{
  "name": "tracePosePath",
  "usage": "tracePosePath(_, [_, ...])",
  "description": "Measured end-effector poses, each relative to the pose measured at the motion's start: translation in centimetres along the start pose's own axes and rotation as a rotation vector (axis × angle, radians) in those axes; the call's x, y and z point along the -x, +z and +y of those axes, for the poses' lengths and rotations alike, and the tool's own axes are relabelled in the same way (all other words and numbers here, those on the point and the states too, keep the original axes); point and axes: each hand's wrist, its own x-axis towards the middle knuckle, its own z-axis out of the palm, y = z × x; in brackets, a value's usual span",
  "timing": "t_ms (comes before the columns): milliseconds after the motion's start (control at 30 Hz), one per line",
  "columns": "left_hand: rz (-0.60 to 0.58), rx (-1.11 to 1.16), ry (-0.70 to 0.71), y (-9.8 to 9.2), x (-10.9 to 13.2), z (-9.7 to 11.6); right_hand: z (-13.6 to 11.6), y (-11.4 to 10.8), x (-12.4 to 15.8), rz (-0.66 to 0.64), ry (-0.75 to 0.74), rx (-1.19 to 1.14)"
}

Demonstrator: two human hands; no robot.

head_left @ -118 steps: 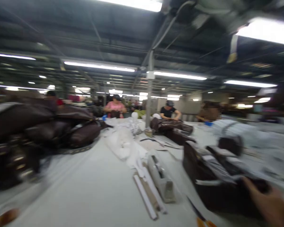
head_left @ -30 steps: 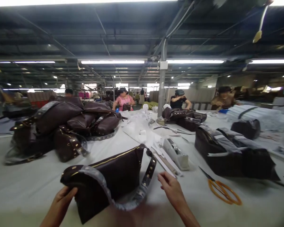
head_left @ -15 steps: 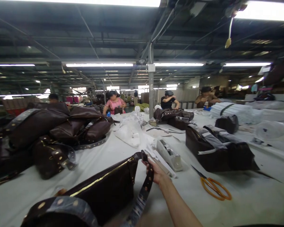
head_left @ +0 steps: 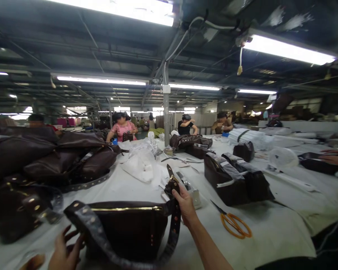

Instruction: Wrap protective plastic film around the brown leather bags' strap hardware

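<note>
A dark brown leather bag [head_left: 124, 225] with a gold zipper stands in front of me, its zipper edge up. My right hand [head_left: 186, 204] is closed round the studded strap [head_left: 176, 217] at its buckle end, by the bag's upper right corner. The strap, partly wrapped in clear film, loops down across the bag's front. At the lower left, my left hand [head_left: 66, 247] has its fingers apart beside the bag's left end; whether they touch it I cannot tell. Orange-handled scissors [head_left: 235, 225] lie to the right of my right arm.
Brown bags [head_left: 45, 157] are piled on the left. More wrapped bags [head_left: 236, 183] sit right of centre, behind the scissors. A tape dispenser [head_left: 195, 195] is partly hidden by my right hand. A co-worker's hands [head_left: 336, 157] touch a dark item at the far right. Other people work beyond a post [head_left: 166, 116].
The bag has turned to show its front more squarely. My left hand has come into view at its left end. My right hand still holds the strap, its buckle end now upright. The view has shifted right.
</note>
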Motion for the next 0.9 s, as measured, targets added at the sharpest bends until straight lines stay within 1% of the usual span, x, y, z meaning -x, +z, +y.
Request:
tracePosePath(67, [-0.039,-0.020,-0.057,1.0,-1.9,1.7,0.2,0.6,0.7,0.022,-0.011,0.059])
tracePosePath(100, [-0.036,-0.018,-0.073,1.3,-2.6,2.5,0.5,0.9,1.0,0.045,-0.024,0.082])
tracePosePath(167, [0.007,-0.012,-0.058,1.4,-2.9,3.8,1.1,1.2,1.8,0.109,-0.082,0.110])
tracePosePath(200, [0.060,-0.027,-0.007,1.3,-2.2,4.4,1.4,1.3,2.2,0.137,-0.121,0.123])
tracePosePath(233, [0.117,-0.057,0.083,1.2,-1.1,5.0,1.7,1.3,2.6,0.160,-0.160,0.140])
tracePosePath(267, [0.166,-0.100,0.217,1.3,0.4,5.7,1.9,1.3,3.2,0.182,-0.192,0.163])
tracePosePath(300, [0.189,-0.114,0.393,1.5,2.2,6.6,2.1,1.4,3.7,0.199,-0.214,0.193])
tracePosePath(333, [0.085,-0.099,0.596,2.0,4.1,7.6,2.2,1.5,4.4,0.211,-0.229,0.229])
tracePosePath(367, [-0.119,-0.081,0.796,2.7,5.9,8.7,2.3,1.6,5.0,0.219,-0.241,0.266])
tracePosePath(400, [-0.317,-0.084,0.935,3.8,7.5,10.0,2.2,1.7,5.7,0.224,-0.253,0.298])
tracePosePath(433, [-0.433,-0.099,0.994,5.0,8.7,11.4,2.1,1.9,6.4,0.223,-0.265,0.328])
tracePosePath(467, [-0.481,-0.122,1.000,6.4,9.5,12.9,1.9,2.0,7.1,0.216,-0.277,0.356])
tracePosePath(533, [-0.473,-0.191,0.927,9.2,9.9,15.7,1.5,2.2,8.3,0.178,-0.304,0.408])
tracePosePath(567, [-0.495,-0.242,0.885,10.6,9.8,16.9,1.2,2.2,8.8,0.156,-0.320,0.429])
tracePosePath(633, [-0.587,-0.340,0.774,12.8,9.1,18.7,0.5,2.0,9.5,0.127,-0.340,0.452])
tracePosePath(667, [-0.646,-0.364,0.718,13.7,8.8,19.2,0.1,1.7,9.6,0.120,-0.336,0.451])
tracePosePath(700, [-0.709,-0.360,0.671,14.4,8.6,19.5,-0.4,1.3,9.6,0.100,-0.319,0.446])
tracePosePath(733, [-0.769,-0.335,0.637,15.0,8.4,19.5,-1.0,0.7,9.4,0.050,-0.284,0.443])
tracePosePath(833, [-0.894,-0.230,0.616,16.1,8.3,18.6,-3.2,-1.5,8.6,-0.239,-0.094,0.473])
tracePosePath(867, [-0.919,-0.213,0.621,16.3,8.4,18.1,-3.9,-2.1,8.2,-0.289,-0.020,0.483])
tracePosePath(900, [-0.939,-0.204,0.625,16.5,8.6,17.7,-4.5,-2.6,7.8,-0.278,0.042,0.489])
